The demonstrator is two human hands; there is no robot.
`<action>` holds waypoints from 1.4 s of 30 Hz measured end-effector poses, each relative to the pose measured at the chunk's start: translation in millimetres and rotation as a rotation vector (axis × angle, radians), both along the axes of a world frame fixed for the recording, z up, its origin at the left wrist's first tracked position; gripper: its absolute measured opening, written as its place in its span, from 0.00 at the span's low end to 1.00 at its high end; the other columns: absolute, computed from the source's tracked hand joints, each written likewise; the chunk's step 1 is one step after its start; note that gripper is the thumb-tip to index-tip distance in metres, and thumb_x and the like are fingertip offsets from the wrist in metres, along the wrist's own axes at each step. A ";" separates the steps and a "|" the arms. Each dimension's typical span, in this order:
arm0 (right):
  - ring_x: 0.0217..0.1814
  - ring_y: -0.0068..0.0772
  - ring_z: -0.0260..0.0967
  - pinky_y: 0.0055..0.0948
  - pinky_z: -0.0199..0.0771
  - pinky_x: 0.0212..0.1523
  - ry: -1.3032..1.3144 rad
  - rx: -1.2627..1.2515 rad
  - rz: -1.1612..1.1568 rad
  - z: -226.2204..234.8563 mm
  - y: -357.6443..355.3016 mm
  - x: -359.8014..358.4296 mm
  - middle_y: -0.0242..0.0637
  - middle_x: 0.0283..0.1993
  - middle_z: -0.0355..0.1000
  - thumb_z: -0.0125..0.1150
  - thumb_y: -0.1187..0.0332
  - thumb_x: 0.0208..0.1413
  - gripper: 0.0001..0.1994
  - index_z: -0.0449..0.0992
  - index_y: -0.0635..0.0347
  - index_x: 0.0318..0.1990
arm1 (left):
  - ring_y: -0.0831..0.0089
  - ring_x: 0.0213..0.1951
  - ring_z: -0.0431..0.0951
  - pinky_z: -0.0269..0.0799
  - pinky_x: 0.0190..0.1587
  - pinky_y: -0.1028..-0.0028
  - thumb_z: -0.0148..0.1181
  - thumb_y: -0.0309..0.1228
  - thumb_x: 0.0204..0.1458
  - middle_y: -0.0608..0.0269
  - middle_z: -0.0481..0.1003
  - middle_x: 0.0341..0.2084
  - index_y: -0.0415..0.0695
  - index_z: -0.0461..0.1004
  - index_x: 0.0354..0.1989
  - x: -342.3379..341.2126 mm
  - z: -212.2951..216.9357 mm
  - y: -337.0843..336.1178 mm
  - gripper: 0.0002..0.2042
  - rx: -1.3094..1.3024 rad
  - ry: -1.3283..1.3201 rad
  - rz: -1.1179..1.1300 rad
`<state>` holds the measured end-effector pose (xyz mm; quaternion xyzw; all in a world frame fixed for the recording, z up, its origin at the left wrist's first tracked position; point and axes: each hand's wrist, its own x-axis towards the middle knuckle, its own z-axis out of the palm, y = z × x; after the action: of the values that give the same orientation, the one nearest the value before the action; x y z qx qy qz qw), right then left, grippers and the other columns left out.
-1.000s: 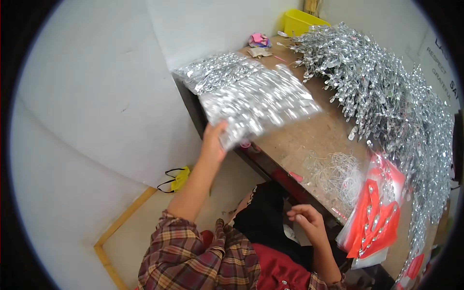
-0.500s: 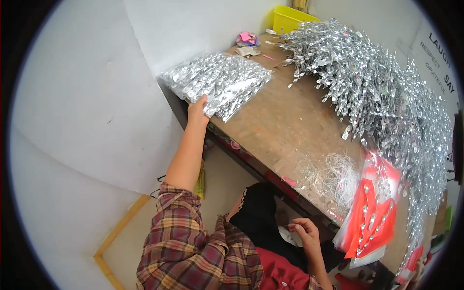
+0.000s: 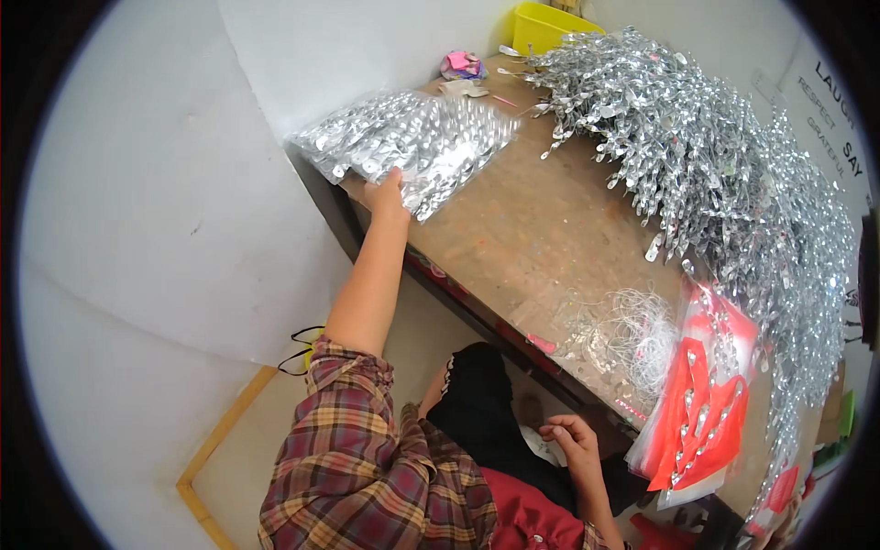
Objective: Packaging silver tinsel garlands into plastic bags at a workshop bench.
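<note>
My left hand (image 3: 387,195) reaches far out and grips the near edge of a flat clear bag of silver foil-wrapped pieces (image 3: 408,144), which lies at the far left corner of the brown table (image 3: 541,238) against the white wall. My right hand (image 3: 570,440) rests low in my lap below the table edge, fingers curled over a small pale thing that I cannot make out. A big heap of loose silver pieces (image 3: 733,174) covers the right side of the table.
A yellow bin (image 3: 546,23) and a small pink object (image 3: 461,64) stand at the far end. A tangle of clear threads (image 3: 632,335) and red-orange packets (image 3: 701,412) lie near the front right edge. A wooden frame (image 3: 220,449) lies on the floor at left.
My left arm has stretched further away, carrying the bag of silver pieces from the middle of the table to its far left corner. My right hand has stayed in my lap.
</note>
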<state>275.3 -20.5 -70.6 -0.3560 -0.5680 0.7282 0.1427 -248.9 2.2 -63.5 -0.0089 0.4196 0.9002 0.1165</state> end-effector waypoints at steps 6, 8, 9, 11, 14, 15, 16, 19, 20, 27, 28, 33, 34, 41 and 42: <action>0.39 0.27 0.71 0.25 0.69 0.45 0.004 0.010 -0.078 -2.2 6.8 1.9 0.40 0.37 0.74 0.54 0.71 0.56 0.10 0.71 0.66 0.43 | 0.62 0.55 0.62 0.61 0.55 0.68 0.59 0.17 0.43 0.52 0.62 0.53 0.35 0.55 0.60 34.0 24.7 5.2 0.32 -0.221 0.198 0.222; 0.39 0.27 0.71 0.26 0.69 0.45 0.005 0.021 -0.061 -2.5 5.6 1.3 0.40 0.38 0.74 0.53 0.71 0.56 0.10 0.70 0.66 0.43 | 0.53 0.61 0.54 0.54 0.60 0.60 0.64 0.25 0.41 0.47 0.58 0.57 0.41 0.53 0.63 41.9 25.3 -7.9 0.37 -0.856 0.621 0.607; 0.39 0.27 0.71 0.26 0.69 0.45 0.008 0.021 -0.063 -2.4 5.2 1.0 0.40 0.38 0.74 0.53 0.71 0.56 0.10 0.70 0.66 0.43 | 0.53 0.61 0.54 0.54 0.60 0.60 0.64 0.25 0.41 0.47 0.58 0.57 0.41 0.53 0.63 49.9 28.3 -8.4 0.37 -0.854 0.624 0.607; 0.39 0.27 0.71 0.25 0.69 0.45 -0.015 0.025 -0.036 -1.4 6.6 2.8 0.40 0.38 0.74 0.54 0.71 0.56 0.10 0.70 0.66 0.43 | 0.50 0.63 0.51 0.45 0.63 0.54 0.66 0.31 0.39 0.50 0.58 0.59 0.53 0.58 0.62 74.7 36.5 6.9 0.37 -1.224 1.285 0.444; 0.39 0.27 0.71 0.26 0.69 0.45 -0.010 0.020 -0.024 -3.2 6.6 4.8 0.41 0.38 0.74 0.54 0.70 0.56 0.10 0.70 0.66 0.44 | 0.48 0.64 0.49 0.41 0.62 0.45 0.67 0.36 0.37 0.53 0.58 0.59 0.60 0.62 0.59 81.1 48.3 47.1 0.34 -1.311 1.461 0.262; 0.39 0.27 0.71 0.26 0.69 0.45 -0.011 0.026 -0.029 -2.7 5.3 3.9 0.41 0.38 0.74 0.54 0.70 0.56 0.10 0.70 0.66 0.44 | 0.51 0.65 0.48 0.41 0.62 0.44 0.66 0.40 0.38 0.55 0.56 0.61 0.62 0.62 0.59 74.8 53.3 59.5 0.34 -1.414 1.566 0.203; 0.39 0.27 0.71 0.26 0.69 0.45 -0.025 0.016 -0.034 -1.8 2.9 2.5 0.41 0.38 0.74 0.54 0.71 0.56 0.10 0.70 0.66 0.44 | 0.53 0.66 0.46 0.40 0.62 0.43 0.65 0.44 0.39 0.57 0.55 0.62 0.64 0.61 0.60 69.4 57.0 69.4 0.35 -1.516 1.671 0.141; 0.41 0.25 0.70 0.24 0.69 0.45 -0.049 0.025 -0.032 -4.0 2.2 7.7 0.38 0.39 0.74 0.53 0.72 0.58 0.10 0.71 0.67 0.45 | 0.52 0.66 0.46 0.39 0.61 0.41 0.65 0.46 0.39 0.59 0.53 0.64 0.66 0.60 0.60 52.6 61.0 88.6 0.35 -1.795 1.665 -0.105; 0.41 0.25 0.70 0.23 0.69 0.45 -0.036 0.004 -0.057 -5.5 1.8 8.6 0.38 0.39 0.74 0.53 0.72 0.58 0.10 0.71 0.67 0.45 | 0.54 0.66 0.47 0.39 0.60 0.39 0.63 0.45 0.41 0.62 0.51 0.65 0.66 0.61 0.60 46.9 52.2 89.5 0.33 -1.775 1.578 -0.173; 0.41 0.25 0.70 0.23 0.69 0.45 -0.023 -0.021 -0.165 -1.1 6.6 1.3 0.39 0.40 0.74 0.53 0.73 0.57 0.10 0.70 0.66 0.45 | 0.59 0.62 0.55 0.45 0.59 0.40 0.58 0.38 0.46 0.66 0.54 0.63 0.64 0.63 0.58 19.9 26.3 69.2 0.27 -1.732 1.714 -0.055; 0.40 0.25 0.70 0.24 0.69 0.45 -0.024 -0.011 -0.150 2.1 4.4 -2.8 0.39 0.38 0.74 0.53 0.73 0.57 0.10 0.71 0.66 0.44 | 0.59 0.62 0.55 0.45 0.59 0.40 0.58 0.38 0.46 0.66 0.54 0.63 0.64 0.63 0.58 20.2 26.8 62.4 0.27 -1.730 1.720 -0.052; 0.41 0.24 0.70 0.23 0.69 0.45 0.048 -0.040 -0.111 3.2 -3.8 3.6 0.37 0.39 0.74 0.53 0.73 0.58 0.10 0.70 0.67 0.45 | 0.60 0.65 0.51 0.44 0.60 0.41 0.58 0.37 0.47 0.67 0.55 0.63 0.64 0.60 0.60 21.0 39.7 52.2 0.29 -1.747 1.691 -0.167; 0.41 0.24 0.70 0.23 0.69 0.45 0.044 -0.018 -0.100 4.5 -3.8 6.7 0.37 0.39 0.74 0.53 0.73 0.58 0.10 0.70 0.67 0.45 | 0.60 0.65 0.51 0.44 0.60 0.41 0.58 0.37 0.47 0.67 0.55 0.63 0.64 0.60 0.60 20.5 41.2 54.8 0.29 -1.734 1.717 -0.161; 0.41 0.23 0.69 0.21 0.68 0.45 0.046 0.058 -0.119 20.0 -22.2 33.3 0.36 0.39 0.74 0.53 0.74 0.57 0.09 0.71 0.66 0.44 | 0.56 0.66 0.47 0.38 0.63 0.44 0.53 0.34 0.47 0.61 0.54 0.64 0.62 0.58 0.62 30.5 49.6 62.0 0.30 -1.812 1.656 -0.324; 0.41 0.22 0.69 0.21 0.68 0.45 0.036 0.089 -0.120 22.2 -24.1 40.0 0.36 0.39 0.74 0.53 0.74 0.57 0.09 0.71 0.66 0.44 | 0.55 0.65 0.49 0.39 0.63 0.45 0.53 0.33 0.47 0.60 0.55 0.63 0.61 0.58 0.62 39.2 45.6 62.1 0.30 -1.745 1.715 -0.202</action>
<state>315.3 -44.6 -48.4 -0.3694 -0.5748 0.6987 0.2119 -209.8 64.3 -17.9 0.5437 0.8210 0.0191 -0.1729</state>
